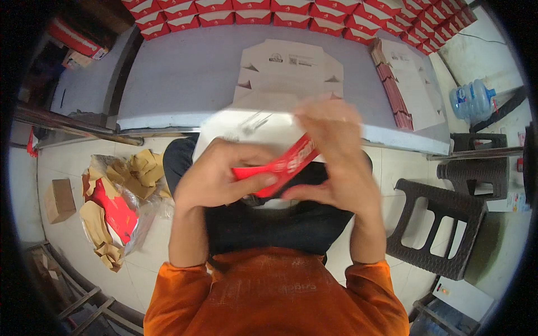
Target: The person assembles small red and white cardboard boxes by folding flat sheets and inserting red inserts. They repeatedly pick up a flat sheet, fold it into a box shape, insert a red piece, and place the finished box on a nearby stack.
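Through the head camera I see a part-folded white carton above the person's lap, at the near edge of the grey table; its red side faces the body, the long axis slanting from lower left to upper right. Just beyond it a flat white carton lies on the table, partly covered by the raised one. Rows of red-and-white boxes line the far edge, and a stack of flat cartons sits at the right. On the floor I have crumpled brown paper to the left and a dark stool to the right. The left hand grips the red side's lower end, thumb pressed on its face. The right hand arches over the upper end, thumb spread well away from its fingers; they are blurred, so I can't tell whether they grip.
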`<state>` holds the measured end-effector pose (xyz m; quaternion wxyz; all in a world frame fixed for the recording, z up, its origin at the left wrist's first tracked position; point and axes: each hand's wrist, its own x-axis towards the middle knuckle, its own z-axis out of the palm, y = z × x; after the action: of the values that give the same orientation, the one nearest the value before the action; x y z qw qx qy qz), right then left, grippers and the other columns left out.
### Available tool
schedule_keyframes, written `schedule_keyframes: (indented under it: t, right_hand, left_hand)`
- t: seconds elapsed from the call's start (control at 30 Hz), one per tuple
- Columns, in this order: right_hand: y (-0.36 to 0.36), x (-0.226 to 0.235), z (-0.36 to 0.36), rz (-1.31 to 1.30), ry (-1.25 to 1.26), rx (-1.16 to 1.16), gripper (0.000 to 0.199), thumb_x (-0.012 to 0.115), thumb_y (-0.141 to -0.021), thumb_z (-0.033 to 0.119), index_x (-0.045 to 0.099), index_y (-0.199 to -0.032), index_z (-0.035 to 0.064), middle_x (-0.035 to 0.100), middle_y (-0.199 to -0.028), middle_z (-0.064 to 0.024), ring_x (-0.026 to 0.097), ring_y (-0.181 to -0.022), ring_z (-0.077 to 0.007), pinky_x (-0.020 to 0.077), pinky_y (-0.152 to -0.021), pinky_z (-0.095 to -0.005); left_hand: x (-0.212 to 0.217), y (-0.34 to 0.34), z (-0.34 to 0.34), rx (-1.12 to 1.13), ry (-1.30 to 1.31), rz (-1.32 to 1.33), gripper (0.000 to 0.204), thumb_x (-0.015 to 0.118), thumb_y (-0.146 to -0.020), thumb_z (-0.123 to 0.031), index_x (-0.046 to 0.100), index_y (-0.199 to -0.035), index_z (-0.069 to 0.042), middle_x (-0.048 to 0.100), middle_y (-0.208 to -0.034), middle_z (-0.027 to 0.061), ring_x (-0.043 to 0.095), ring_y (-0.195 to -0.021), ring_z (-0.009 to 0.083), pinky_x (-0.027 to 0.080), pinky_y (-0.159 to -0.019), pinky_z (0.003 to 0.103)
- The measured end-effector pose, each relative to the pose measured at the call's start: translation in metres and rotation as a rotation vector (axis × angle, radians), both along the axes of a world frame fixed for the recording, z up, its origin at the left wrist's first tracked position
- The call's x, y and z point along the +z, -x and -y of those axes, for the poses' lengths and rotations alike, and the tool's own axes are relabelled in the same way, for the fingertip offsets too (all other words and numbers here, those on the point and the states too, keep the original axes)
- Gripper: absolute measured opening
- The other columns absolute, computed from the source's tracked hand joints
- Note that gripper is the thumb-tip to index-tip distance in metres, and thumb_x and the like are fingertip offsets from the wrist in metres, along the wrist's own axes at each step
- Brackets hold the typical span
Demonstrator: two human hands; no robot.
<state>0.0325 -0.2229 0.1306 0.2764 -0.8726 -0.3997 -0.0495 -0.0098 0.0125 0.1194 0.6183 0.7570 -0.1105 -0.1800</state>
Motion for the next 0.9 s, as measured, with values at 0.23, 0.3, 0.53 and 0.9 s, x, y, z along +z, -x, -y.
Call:
schedule_keyframes:
  t: [0.23, 0.3, 0.53, 0.9]
  right_hand:
    - [-0.007, -0.030, 0.027, -0.242, -0.617, 0.053, 0.034, 0.086, -0.061, 0.022, 0.068, -0.085, 0.0062, 0.059, -0.093, -0.0103, 0.055, -0.100, -0.0274, 0.0335, -0.104, -0.0495]
    - [-0.002, -0.017, 0.023, -0.227, -0.469, 0.179, 0.024, 0.083, -0.065, 0.015, 0.068, -0.082, 0.0061, 0.059, -0.099, -0.0116, 0.055, -0.102, -0.0290, 0.0344, -0.103, -0.0481]
    - [0.008, 0.004, 0.011, -0.153, 0.043, 0.094, 0.016, 0.074, -0.073, 0.004, 0.068, -0.088, 0.0035, 0.058, -0.089, -0.0097, 0.057, -0.091, -0.0266, 0.0426, -0.092, -0.0395]
    - [0.008, 0.006, 0.011, -0.294, 0.122, 0.160, 0.017, 0.076, -0.074, 0.012, 0.068, -0.089, 0.0081, 0.064, -0.081, -0.0076, 0.060, -0.082, -0.0288, 0.0442, -0.083, -0.0371]
  left_hand:
    - [-0.043, -0.004, 0.027, -0.141, 0.170, -0.160, 0.026, 0.069, -0.087, -0.006, 0.065, -0.110, 0.005, 0.071, -0.095, 0.0073, 0.065, -0.084, 0.0110, 0.053, -0.077, 0.026]
    - [-0.070, -0.009, 0.020, -0.082, 0.371, -0.378, 0.020, 0.068, -0.090, -0.009, 0.067, -0.106, 0.003, 0.071, -0.090, 0.0055, 0.064, -0.079, 0.0081, 0.053, -0.072, 0.024]
    - [-0.043, -0.010, 0.018, -0.119, 0.116, -0.312, 0.015, 0.064, -0.092, -0.009, 0.069, -0.101, 0.002, 0.068, -0.082, 0.0022, 0.061, -0.073, 0.0044, 0.051, -0.067, 0.021]
    - [-0.050, -0.012, 0.021, -0.384, 0.023, 0.215, 0.024, 0.073, -0.083, -0.016, 0.068, -0.103, -0.002, 0.065, -0.072, 0.0101, 0.059, -0.061, 0.0118, 0.049, -0.059, 0.030]
